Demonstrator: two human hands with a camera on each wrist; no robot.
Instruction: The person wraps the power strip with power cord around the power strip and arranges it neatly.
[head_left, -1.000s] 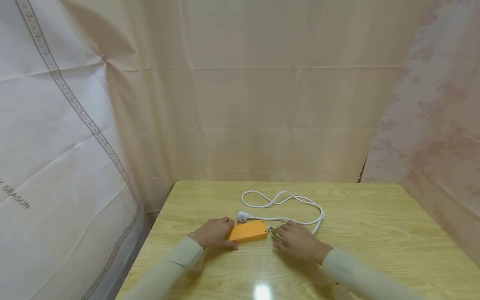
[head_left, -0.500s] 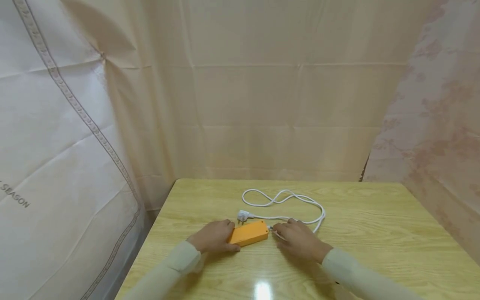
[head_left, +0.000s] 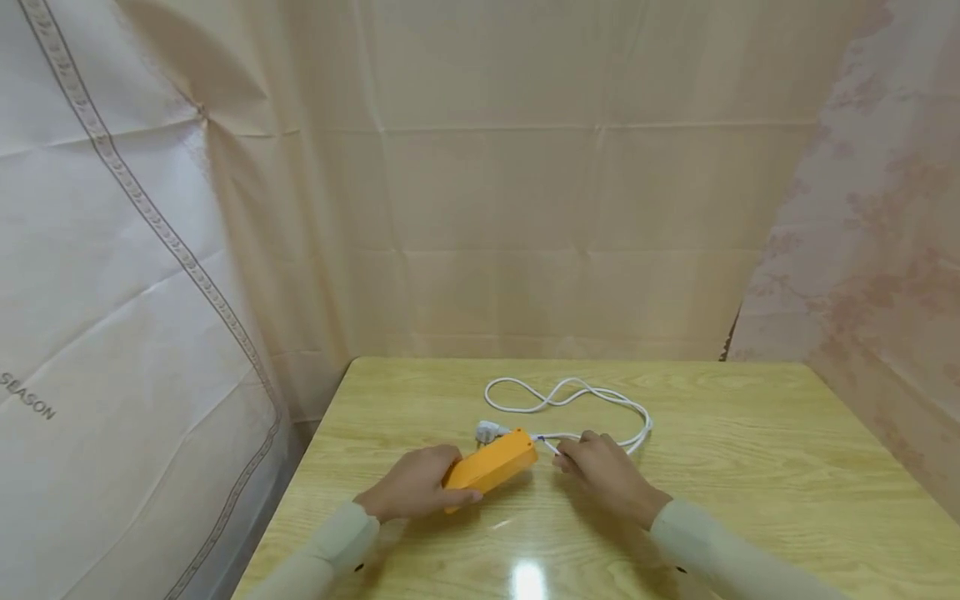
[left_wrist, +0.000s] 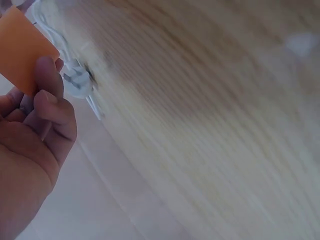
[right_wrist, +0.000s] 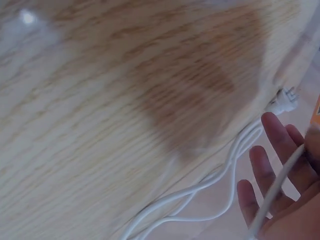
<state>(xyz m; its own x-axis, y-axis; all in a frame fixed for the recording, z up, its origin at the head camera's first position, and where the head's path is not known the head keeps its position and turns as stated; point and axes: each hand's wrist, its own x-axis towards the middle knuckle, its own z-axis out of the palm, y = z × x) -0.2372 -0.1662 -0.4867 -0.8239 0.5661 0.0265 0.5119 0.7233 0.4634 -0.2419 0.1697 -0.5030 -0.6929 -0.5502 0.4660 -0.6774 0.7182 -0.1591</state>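
My left hand (head_left: 416,482) grips the near left end of an orange power strip (head_left: 491,461), a long flat-faced box with small dark holes at its far end. The strip is tilted up off the table at that end. My right hand (head_left: 603,471) pinches the white cord (right_wrist: 280,185) close to where it leaves the strip; the cord runs across the palm while the other fingers stay extended. The cord's white plug (head_left: 487,432) lies on the table behind the strip, its pins showing. In the left wrist view, fingers press against the orange strip (left_wrist: 22,52).
The rest of the white cord (head_left: 570,392) lies in loose loops toward the table's back. A wood-grain table (head_left: 750,467) spreads under everything. Hanging cloth sheets (head_left: 480,208) close off the back and both sides.
My left hand has lifted and tilted the power strip, its far end swinging up and away. My right hand stays near the cord's exit, its fingers now closer together on the cord.
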